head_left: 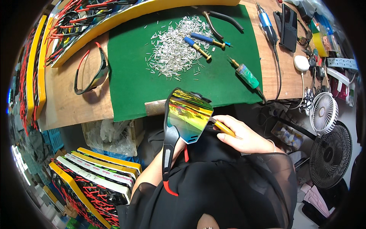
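Close before me is a pair of sports sunglasses [191, 114] with a large yellow-green mirrored lens, black temples and a red temple tip. My left hand [179, 146], largely hidden behind the lens and temple, is closed on it from below. In my right hand [244, 136], fingers and thumb grip a yellow-handled tool [224, 128]. Its dark metal end meets the lens's right edge; I cannot make out the tip. A green mat [131, 76] lies beyond, bearing a heap of small silvery pins [171, 51]. Two blue-handled screwdrivers [198, 47] rest on the heap.
More sunglasses [91, 76] lie left of the mat. Dark-handled pliers [213, 24], a green soldering-iron-like tool [247, 76] and a blue corded tool [267, 24] lie right. Yellow-edged trays [49, 72] of glasses stand left, more boxes [91, 183] below. Fans [330, 150] stand right.
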A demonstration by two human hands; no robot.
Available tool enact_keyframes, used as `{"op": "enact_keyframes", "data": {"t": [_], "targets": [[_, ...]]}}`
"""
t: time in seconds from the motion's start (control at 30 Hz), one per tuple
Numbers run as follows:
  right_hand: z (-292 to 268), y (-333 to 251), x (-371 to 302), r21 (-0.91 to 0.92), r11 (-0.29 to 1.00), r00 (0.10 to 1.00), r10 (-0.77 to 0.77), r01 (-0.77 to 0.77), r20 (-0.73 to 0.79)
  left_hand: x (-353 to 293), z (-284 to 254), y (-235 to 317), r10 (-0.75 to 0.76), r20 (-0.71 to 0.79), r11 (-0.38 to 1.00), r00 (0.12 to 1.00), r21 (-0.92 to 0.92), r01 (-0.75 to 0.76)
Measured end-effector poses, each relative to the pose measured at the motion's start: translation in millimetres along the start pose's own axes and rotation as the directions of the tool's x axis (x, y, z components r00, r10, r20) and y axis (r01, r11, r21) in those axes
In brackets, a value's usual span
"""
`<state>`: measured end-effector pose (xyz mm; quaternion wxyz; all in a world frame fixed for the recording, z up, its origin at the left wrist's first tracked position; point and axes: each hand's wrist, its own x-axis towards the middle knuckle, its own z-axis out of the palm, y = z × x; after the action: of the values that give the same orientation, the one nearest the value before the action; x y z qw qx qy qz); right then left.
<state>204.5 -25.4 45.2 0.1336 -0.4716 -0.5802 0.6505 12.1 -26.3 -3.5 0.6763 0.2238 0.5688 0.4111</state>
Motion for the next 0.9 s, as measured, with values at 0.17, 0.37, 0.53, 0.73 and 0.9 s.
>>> {"op": "enact_keyframes", "data": {"t": [0.17,0.37,0.53,0.73,0.9], "targets": [[-3.8,-11.4,2.0,-0.083,0.997,0.999,0.001,0.004,0.05,-4.0,-1.7,3.4,-0.004,-0.035,0.999,0.999,-0.035,0.003],[-6.0,-4.6,0.9,-0.125,0.992,1.0,-0.004,0.007,0.019,1.6,-0.3,-6.2,-0.01,0.029,0.996,1.0,-0.093,0.012],[-3.5,-4.8,4.5,-0.109,0.994,1.0,-0.003,0.004,0.015,0.9,-4.0,-7.5,-0.035,0.094,0.968,0.995,-0.243,0.058],[-4.3,-7.2,7.3,-0.045,0.997,0.998,0.059,-0.058,0.023,1.5,-13.2,-3.9,0.024,0.209,0.999,0.978,-0.027,-0.019],[-2.4,-8.5,10.1,-0.1,0.993,0.998,0.063,-0.063,-0.004,-1.7,-11.4,4.7,-0.048,0.169,0.996,0.984,-0.064,0.059]]}}
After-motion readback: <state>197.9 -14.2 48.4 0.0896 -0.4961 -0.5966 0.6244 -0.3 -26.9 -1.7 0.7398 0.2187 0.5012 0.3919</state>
